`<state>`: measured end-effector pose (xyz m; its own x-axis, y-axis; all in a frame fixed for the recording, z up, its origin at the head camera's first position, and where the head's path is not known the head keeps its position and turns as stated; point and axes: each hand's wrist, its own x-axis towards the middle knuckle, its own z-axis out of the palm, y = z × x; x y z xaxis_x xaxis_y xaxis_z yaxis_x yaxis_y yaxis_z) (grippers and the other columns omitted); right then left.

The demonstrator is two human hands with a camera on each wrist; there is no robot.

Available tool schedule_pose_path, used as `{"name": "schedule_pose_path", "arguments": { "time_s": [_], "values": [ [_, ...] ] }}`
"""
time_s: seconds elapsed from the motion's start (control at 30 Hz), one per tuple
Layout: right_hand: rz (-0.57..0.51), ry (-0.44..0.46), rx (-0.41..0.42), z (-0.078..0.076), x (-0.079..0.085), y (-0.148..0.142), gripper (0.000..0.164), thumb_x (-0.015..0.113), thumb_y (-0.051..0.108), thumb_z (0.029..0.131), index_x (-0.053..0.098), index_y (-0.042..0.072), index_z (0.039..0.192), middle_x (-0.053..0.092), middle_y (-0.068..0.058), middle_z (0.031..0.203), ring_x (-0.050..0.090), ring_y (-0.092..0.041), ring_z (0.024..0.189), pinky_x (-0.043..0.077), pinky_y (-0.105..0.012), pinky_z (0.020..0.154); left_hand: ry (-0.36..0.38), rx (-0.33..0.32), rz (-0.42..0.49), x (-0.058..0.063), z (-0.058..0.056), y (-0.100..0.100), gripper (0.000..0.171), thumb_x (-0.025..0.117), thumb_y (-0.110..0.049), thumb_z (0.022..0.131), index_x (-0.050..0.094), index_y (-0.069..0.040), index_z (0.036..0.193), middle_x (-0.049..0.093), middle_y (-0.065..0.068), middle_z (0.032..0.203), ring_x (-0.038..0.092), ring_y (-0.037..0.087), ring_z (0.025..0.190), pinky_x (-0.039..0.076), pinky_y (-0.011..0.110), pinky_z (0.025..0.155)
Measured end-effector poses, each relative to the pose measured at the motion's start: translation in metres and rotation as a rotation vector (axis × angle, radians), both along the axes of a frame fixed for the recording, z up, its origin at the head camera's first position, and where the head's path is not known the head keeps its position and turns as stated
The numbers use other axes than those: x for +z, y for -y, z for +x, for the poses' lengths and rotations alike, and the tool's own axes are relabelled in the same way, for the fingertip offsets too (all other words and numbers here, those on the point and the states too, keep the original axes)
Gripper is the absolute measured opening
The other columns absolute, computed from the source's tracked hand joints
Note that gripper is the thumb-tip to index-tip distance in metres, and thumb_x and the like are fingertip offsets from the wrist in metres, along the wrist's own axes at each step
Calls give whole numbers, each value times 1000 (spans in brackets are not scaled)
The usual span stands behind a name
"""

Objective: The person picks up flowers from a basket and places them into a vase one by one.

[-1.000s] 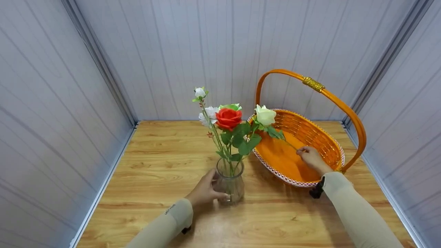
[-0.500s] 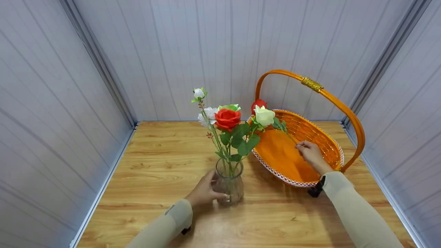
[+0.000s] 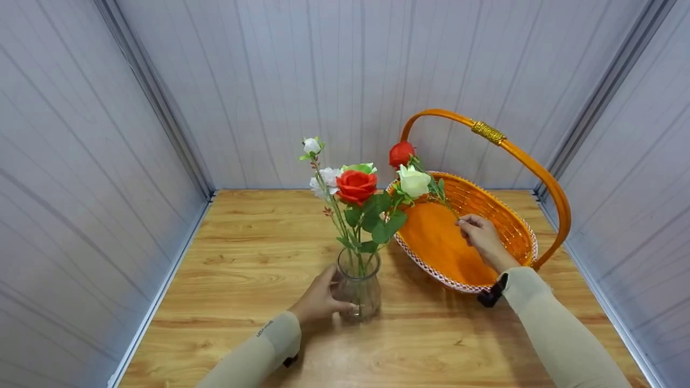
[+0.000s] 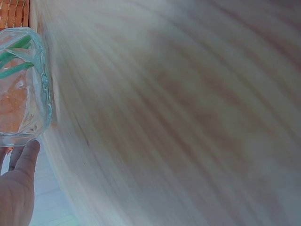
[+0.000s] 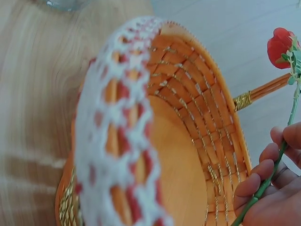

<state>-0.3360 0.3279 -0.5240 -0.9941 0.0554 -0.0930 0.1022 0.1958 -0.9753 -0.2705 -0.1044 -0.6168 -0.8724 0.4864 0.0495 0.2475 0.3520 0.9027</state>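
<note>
My left hand (image 3: 318,299) holds the clear glass vase (image 3: 368,295) around its left side; in the left wrist view the thumb (image 4: 29,157) lies at the vase's base. Standing in the vase are a red rose (image 3: 356,186), a pale cream rose (image 3: 414,181) that leans right, and white flowers (image 3: 325,182). My right hand (image 3: 484,240) pinches the green stem of another red rose (image 3: 402,154) over the orange basket (image 3: 442,231). That rose points up and left, its stem partly behind the cream rose in the head view. The right wrist view shows fingers curled round the stem (image 5: 256,195).
The basket has a tall arched handle (image 3: 560,199) with gold wrapping and a white-and-red lace rim (image 5: 117,122). Pale panel walls (image 3: 269,97) enclose the wooden table (image 3: 242,253) at the back and both sides.
The held red rose has come out from behind the cream rose, rising up and to the left. My right hand has shifted slightly up and left; the left hand and vase stay put.
</note>
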Motion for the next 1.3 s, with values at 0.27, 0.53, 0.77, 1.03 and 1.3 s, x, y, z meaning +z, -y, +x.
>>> {"name": "schedule_pose_path", "arguments": {
  "time_s": [0.27, 0.53, 0.77, 1.03, 1.3],
  "values": [
    [-62, -44, -1, 4, 12, 11, 20, 53, 15, 115, 68, 2, 112, 61, 7, 78, 49, -8, 67, 47, -22, 62, -26, -3, -16, 1, 1, -1, 77, 96, -26, 85, 49, -10, 144, 58, 4, 129, 56, 21, 121, 51, 51, 123],
    [-165, -44, 23, 5, 25, 20, 21, 53, 16, 115, 70, 11, 105, 64, 7, 81, 52, -10, 70, 48, -22, 61, -29, -3, -1, 1, 2, -1, 83, 97, -23, 84, 48, -10, 150, 63, 10, 141, 58, 30, 138, 47, 54, 126],
    [-231, -74, 26, 9, 37, 29, 23, 51, 15, 116, 70, 11, 102, 63, 5, 78, 52, -10, 67, 49, -24, 61, 0, 6, -13, 4, 3, -1, 91, 97, -25, 84, 43, -12, 156, 60, 9, 149, 55, 31, 145, 45, 53, 128],
    [-314, -79, 54, 16, 50, 37, 24, 49, 14, 116, 68, 17, 102, 65, 6, 87, 52, -10, 74, 47, -23, 64, 6, 3, -11, 3, 3, 0, 85, 96, -25, 85, 46, -12, 153, 60, 6, 145, 55, 29, 143, 44, 52, 128],
    [-394, -114, 41, 18, 62, 44, 21, 52, 13, 115, 69, 14, 103, 64, 2, 83, 51, -11, 72, 44, -25, 63, 11, -2, -14, 2, 1, 0, 80, 96, -31, 85, 48, -16, 148, 60, 4, 143, 56, 27, 142, 45, 50, 128]
  ]
}}
